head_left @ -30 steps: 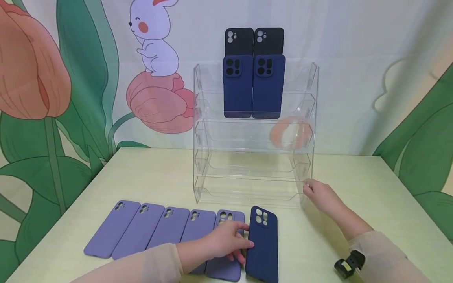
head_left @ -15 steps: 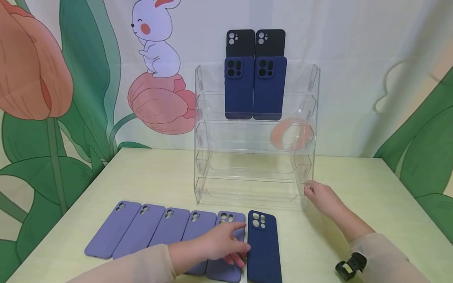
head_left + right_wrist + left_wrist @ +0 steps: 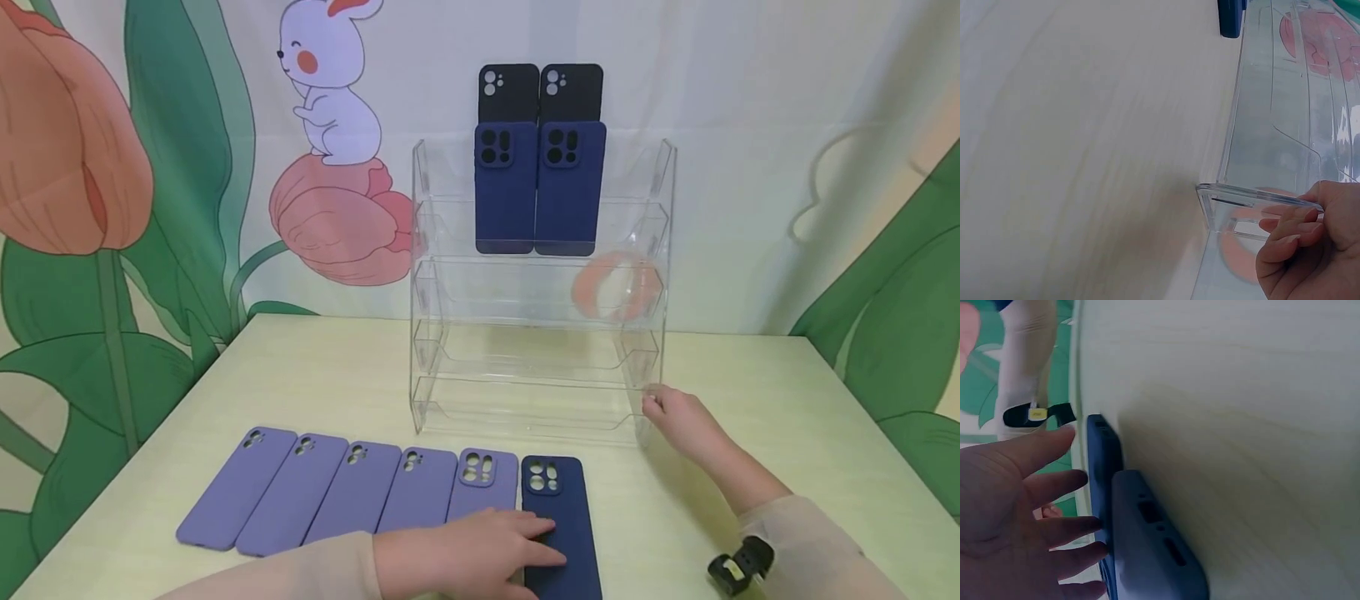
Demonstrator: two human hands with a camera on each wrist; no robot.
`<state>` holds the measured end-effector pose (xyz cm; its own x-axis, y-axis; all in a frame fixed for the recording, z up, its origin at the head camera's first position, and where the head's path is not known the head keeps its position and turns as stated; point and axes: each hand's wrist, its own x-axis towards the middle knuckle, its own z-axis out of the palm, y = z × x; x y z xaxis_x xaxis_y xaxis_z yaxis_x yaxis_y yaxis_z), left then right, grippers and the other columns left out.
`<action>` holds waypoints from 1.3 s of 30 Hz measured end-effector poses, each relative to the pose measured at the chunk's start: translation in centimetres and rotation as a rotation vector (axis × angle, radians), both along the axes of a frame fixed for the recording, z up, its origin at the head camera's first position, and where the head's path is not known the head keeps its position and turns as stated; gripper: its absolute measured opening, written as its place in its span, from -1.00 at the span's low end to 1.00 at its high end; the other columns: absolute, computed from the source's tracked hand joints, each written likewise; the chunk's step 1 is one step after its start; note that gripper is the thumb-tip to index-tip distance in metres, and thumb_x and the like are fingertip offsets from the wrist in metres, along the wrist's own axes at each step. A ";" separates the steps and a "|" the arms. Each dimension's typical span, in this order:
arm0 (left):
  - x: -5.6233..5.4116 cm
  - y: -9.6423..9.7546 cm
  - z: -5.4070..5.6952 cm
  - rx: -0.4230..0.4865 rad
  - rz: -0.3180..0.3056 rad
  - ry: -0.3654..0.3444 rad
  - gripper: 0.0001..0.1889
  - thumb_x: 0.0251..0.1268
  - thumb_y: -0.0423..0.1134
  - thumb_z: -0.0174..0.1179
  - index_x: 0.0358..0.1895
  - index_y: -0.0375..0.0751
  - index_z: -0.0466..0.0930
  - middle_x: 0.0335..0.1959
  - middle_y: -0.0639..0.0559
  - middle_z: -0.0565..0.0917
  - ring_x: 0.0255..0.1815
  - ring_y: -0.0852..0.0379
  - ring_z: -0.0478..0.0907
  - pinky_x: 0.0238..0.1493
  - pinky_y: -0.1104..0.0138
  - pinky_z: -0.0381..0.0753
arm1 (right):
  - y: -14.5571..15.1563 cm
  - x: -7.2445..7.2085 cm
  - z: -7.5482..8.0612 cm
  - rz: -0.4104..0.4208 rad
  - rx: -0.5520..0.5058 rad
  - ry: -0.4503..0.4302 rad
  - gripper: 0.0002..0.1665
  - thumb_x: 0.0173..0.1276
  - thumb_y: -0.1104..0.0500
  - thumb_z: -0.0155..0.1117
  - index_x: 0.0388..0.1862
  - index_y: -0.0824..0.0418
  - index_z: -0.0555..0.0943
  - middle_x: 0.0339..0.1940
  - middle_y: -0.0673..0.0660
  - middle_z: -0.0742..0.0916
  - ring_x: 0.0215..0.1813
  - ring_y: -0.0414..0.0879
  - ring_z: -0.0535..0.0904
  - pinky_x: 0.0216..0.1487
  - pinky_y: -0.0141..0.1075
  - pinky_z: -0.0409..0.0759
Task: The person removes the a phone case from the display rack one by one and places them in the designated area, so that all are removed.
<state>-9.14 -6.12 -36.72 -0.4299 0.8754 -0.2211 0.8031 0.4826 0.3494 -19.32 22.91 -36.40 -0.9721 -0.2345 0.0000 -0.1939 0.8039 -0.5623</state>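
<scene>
My left hand [image 3: 465, 554] touches a dark blue phone case [image 3: 576, 512] lying flat on the table, its extended fingers over the case's left side. In the left wrist view the fingers are spread along the dark blue case, beside the end of a lavender case [image 3: 1154, 544]. Just left of the dark blue case lies a lavender phone case [image 3: 480, 496] with a wide camera cutout, partly covered by the hand. With curled fingers, my right hand [image 3: 682, 417] grips the lower right side panel of a clear stepped display rack [image 3: 1260, 197].
More lavender cases [image 3: 240, 492] continue the row leftward. On the rack's upper tiers stand two dark blue cases [image 3: 506, 200] and two black cases [image 3: 508, 92] behind them. A printed cloth [image 3: 750, 167] hangs behind the table [image 3: 322, 375].
The dark blue case has turned straighter and moved toward me, nearly flush with the lavender row. My left hand has shifted nearer and onto it. The right hand stays at the rack.
</scene>
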 end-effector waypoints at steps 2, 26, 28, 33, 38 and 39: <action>0.1 0.0 -0.1 -0.058 -0.038 0.059 -0.51 0.31 0.08 0.08 0.30 0.17 0.38 0.38 0.05 0.25 0.36 0.15 0.20 0.18 0.21 0.38 | 0.0 0.0 0.1 0.000 0.001 0.001 -0.48 0.45 0.21 -0.22 0.19 0.61 0.30 -0.64 0.07 0.34 -0.65 -0.16 0.15 -0.60 -0.30 0.25; -2.5 -2.1 4.2 0.268 0.264 -0.087 -0.55 0.35 -0.07 0.11 0.25 -0.10 0.43 0.30 -0.04 0.37 0.32 0.11 0.27 0.22 0.15 0.35 | 0.0 -0.1 -0.1 0.007 -0.002 0.021 -0.49 0.40 0.24 -0.23 0.16 0.60 0.34 -0.65 0.06 0.32 -0.66 -0.17 0.15 -0.61 -0.33 0.24; -3.6 -2.4 5.0 0.401 0.363 -0.094 -0.58 0.35 -0.12 0.12 0.22 -0.14 0.45 0.28 -0.05 0.40 0.32 0.07 0.28 0.21 0.22 0.37 | -0.1 0.0 -0.1 0.003 -0.002 0.012 -0.46 0.41 0.23 -0.23 0.20 0.63 0.29 -0.64 0.06 0.33 -0.66 -0.17 0.15 -0.61 -0.33 0.25; -6.6 -3.1 6.3 0.654 0.567 -0.008 -0.66 0.34 -0.19 0.13 0.15 -0.14 0.51 0.19 -0.01 0.49 0.24 0.06 0.37 0.19 0.11 0.39 | 0.0 -0.1 -0.1 -0.002 -0.003 0.001 -0.46 0.40 0.24 -0.22 0.20 0.63 0.28 -0.63 0.09 0.34 -0.65 -0.15 0.16 -0.59 -0.31 0.25; -9.3 -3.5 7.5 0.808 0.692 0.011 -0.68 0.37 -0.22 0.08 0.13 -0.18 0.52 0.12 0.00 0.54 0.15 0.08 0.44 0.14 0.10 0.42 | 0.0 -0.2 -0.1 -0.007 0.004 0.006 -0.47 0.39 0.24 -0.22 0.20 0.62 0.29 -0.60 0.11 0.37 -0.63 -0.14 0.18 -0.58 -0.31 0.26; -9.7 -3.5 7.8 0.836 0.704 0.014 -0.69 0.37 -0.23 0.08 0.12 -0.20 0.53 0.11 -0.02 0.55 0.14 0.07 0.45 0.13 0.12 0.44 | 0.0 -0.2 -0.1 -0.008 0.003 0.003 -0.46 0.39 0.24 -0.22 0.20 0.62 0.29 -0.60 0.10 0.37 -0.63 -0.15 0.17 -0.59 -0.32 0.25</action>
